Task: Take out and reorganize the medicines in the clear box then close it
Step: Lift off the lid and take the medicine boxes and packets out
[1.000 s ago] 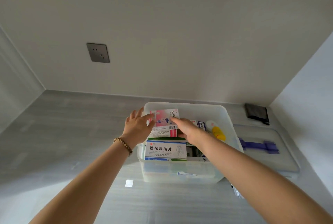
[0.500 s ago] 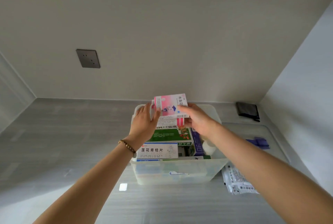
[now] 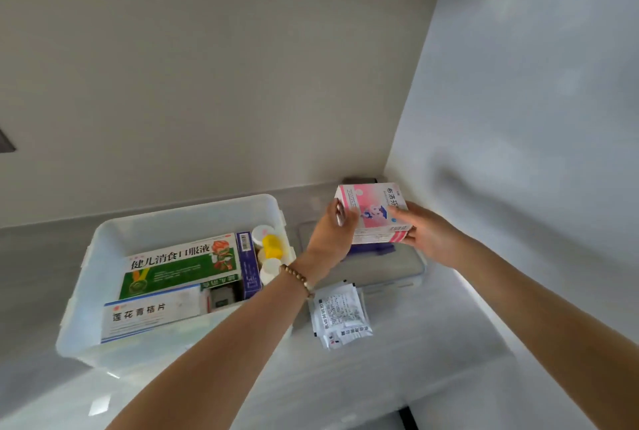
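Observation:
The clear box (image 3: pixel 114 232) stands open on the grey counter at the left. Inside it lie a green medicine box (image 3: pixel 179 267), a white and blue box (image 3: pixel 148 317), a purple box (image 3: pixel 249 263) and small bottles with a yellow cap (image 3: pixel 271 245). Both my hands hold a pink and white medicine box (image 3: pixel 371 212) in the air to the right of the clear box, above its lid (image 3: pixel 397 270). My left hand (image 3: pixel 333 234) grips its left side, my right hand (image 3: pixel 425 236) its right side.
White sachets (image 3: pixel 340 315) lie on the counter in front of the lid. A dark object (image 3: pixel 359 180) sits in the back corner behind the pink box. Walls close in at the back and right. A wall socket (image 3: pixel 5 142) shows at the far left.
Both hands lifted the pink and white box out of the clear box and carried it right, over the lid. The view swung right with them.

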